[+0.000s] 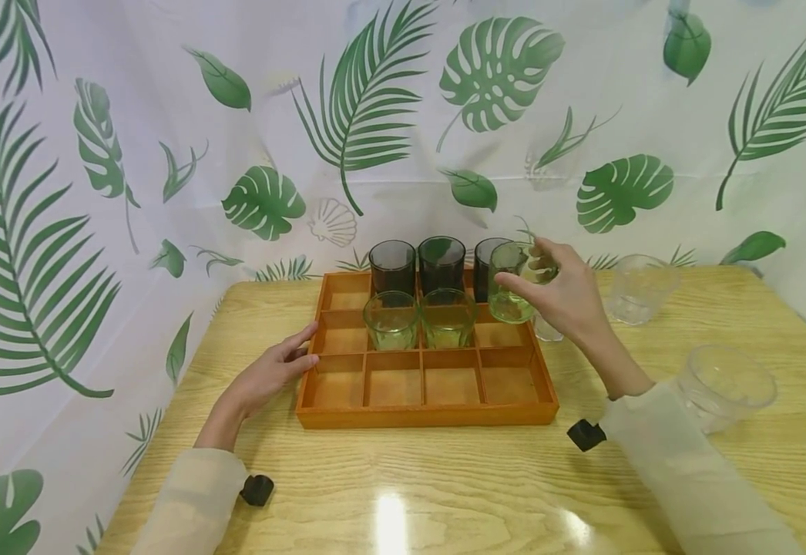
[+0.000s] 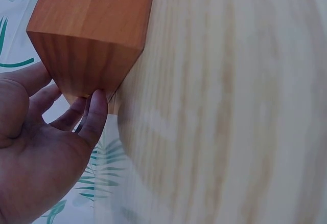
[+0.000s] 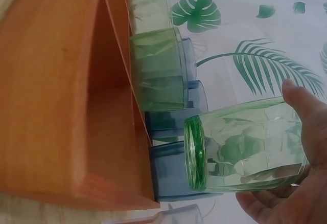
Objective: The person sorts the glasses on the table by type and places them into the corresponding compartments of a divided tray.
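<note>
My right hand (image 1: 569,289) grips a green-tinted clear glass (image 1: 510,304) by its sides, thumb across from the fingers. The glass hangs over the right end of the middle row of a divided wooden tray (image 1: 427,417), its base lower than its rim. In the right wrist view its thick green base (image 3: 195,152) points at the tray. Two similar green glasses (image 1: 391,327) stand in that row's middle compartments. Three dark grey glasses (image 1: 393,266) stand in the back row, the rightmost partly hidden. My left hand (image 1: 267,378) rests its fingertips on the tray's left side wall.
Right of the tray stand clear glasses, one (image 1: 635,297) toward the back and one (image 1: 725,393) beside my right sleeve. Another clear glass (image 1: 549,329) is partly hidden behind my right hand. A leaf-patterned cloth (image 1: 403,100) hangs behind the wooden table (image 1: 347,493).
</note>
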`<state>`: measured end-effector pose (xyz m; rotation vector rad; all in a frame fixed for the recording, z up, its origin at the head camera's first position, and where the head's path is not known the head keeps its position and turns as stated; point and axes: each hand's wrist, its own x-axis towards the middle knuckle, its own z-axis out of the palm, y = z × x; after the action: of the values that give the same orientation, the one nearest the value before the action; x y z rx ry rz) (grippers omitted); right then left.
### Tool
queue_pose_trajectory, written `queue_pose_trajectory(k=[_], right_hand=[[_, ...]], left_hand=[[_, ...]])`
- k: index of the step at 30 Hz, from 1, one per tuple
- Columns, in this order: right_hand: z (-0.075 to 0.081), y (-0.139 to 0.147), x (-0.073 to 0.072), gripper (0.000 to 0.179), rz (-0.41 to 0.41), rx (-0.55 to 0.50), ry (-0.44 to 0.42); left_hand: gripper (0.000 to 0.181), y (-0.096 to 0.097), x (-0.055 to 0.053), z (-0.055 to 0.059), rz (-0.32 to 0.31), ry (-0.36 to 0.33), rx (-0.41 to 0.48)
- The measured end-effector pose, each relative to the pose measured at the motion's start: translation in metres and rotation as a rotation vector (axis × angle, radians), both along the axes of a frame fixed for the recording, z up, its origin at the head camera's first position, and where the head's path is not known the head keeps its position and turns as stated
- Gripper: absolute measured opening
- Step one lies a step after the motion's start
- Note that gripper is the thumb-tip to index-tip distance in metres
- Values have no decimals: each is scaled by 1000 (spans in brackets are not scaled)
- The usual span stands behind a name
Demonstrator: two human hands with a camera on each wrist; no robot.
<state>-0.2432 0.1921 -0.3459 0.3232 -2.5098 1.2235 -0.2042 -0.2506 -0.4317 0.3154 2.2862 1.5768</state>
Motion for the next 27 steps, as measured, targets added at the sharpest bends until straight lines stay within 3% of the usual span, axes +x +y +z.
queue_pose_trajectory(k=[11,21,27], right_hand=[[-16,-3,7,95,11,43,-53],[-27,-6,9,84,49,56,-42],[-34,-7,8,88,58,91,-70]], left_hand=[[66,0,0,0,0,11,-16],[66,0,1,1,-1,22,-19],[66,0,-1,-1,1,25,-25]])
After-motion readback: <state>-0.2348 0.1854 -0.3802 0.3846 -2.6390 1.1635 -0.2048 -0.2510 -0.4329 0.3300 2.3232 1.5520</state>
